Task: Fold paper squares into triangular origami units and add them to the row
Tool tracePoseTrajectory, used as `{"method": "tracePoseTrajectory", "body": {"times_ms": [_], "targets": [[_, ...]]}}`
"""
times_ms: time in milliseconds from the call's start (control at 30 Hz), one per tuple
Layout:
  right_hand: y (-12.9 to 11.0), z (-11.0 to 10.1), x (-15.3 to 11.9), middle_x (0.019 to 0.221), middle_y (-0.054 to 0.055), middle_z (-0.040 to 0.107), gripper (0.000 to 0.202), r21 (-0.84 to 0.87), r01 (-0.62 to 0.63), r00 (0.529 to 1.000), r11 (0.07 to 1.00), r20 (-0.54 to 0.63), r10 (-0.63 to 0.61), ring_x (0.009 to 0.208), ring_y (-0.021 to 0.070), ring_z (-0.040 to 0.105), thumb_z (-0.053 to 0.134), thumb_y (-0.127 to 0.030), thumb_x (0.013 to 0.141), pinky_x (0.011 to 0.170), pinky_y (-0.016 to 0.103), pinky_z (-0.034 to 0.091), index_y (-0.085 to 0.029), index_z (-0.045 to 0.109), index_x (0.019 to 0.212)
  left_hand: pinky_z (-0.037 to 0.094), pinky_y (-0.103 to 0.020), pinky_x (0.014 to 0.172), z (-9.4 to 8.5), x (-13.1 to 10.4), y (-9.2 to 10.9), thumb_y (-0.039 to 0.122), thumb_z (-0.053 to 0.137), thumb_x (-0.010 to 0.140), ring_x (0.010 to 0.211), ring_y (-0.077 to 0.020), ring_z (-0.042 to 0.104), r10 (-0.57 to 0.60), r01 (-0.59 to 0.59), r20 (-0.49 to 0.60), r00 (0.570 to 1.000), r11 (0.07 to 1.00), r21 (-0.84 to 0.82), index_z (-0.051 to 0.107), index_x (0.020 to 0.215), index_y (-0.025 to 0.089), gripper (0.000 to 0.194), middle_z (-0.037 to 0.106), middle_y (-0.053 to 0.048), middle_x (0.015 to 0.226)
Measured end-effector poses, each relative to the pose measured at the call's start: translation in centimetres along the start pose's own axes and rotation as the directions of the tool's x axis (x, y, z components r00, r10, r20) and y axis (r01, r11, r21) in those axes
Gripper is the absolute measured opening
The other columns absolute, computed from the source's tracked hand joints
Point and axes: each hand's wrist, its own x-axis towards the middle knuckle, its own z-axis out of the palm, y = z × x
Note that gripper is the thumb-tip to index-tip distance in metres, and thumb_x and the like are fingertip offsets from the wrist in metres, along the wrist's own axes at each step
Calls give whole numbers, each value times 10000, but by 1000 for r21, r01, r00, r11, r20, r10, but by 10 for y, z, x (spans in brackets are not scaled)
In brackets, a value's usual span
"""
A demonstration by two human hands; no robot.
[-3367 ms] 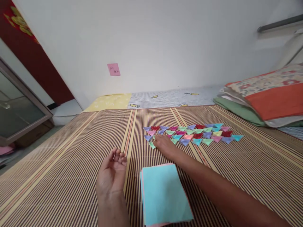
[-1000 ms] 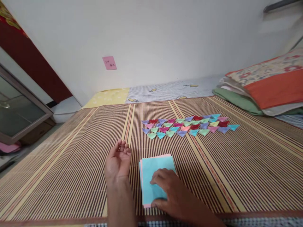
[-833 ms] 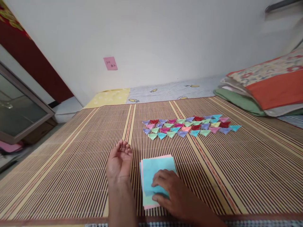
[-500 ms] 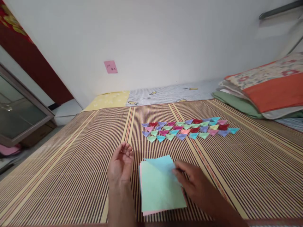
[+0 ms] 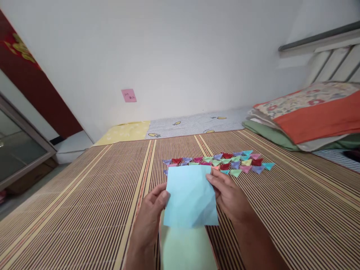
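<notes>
A square sheet of light blue paper [image 5: 191, 197] is held up between my two hands. My left hand [image 5: 153, 204] pinches its left edge, thumb in front and fingers behind. My right hand [image 5: 227, 191] grips the sheet near its upper right corner in the same way. Below and partly behind it lies a stack of paper [image 5: 188, 247] with a pale green sheet on top. Beyond the blue sheet, several rows of small folded paper triangles [image 5: 235, 172] in many colours rest on the striped mat, some hidden by the sheet.
The striped mat [image 5: 92, 202] covers the bed. Folded bedding [image 5: 317, 116] in orange, floral and green is piled at the right by a slatted headboard. A pink note [image 5: 129, 95] sticks to the white wall. A glass-fronted cabinet [image 5: 22, 146] stands at far left.
The blue sheet has come off the stack and is now raised above it. My left hand has closed on its left edge. The camera has tilted up slightly.
</notes>
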Motion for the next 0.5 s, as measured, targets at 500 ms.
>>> {"method": "tracePoseTrajectory", "body": {"times_ms": [500], "targets": [[2, -2, -6, 640, -38, 583, 210, -194, 80, 993, 978, 96, -62, 570, 114, 523, 776, -361, 819, 545, 230, 450, -182, 678, 770, 501, -223, 547, 23, -4, -5, 329, 913, 655, 588, -123, 609, 79, -92, -304, 949, 995, -29, 657, 773, 167, 325, 692, 0, 718]]}}
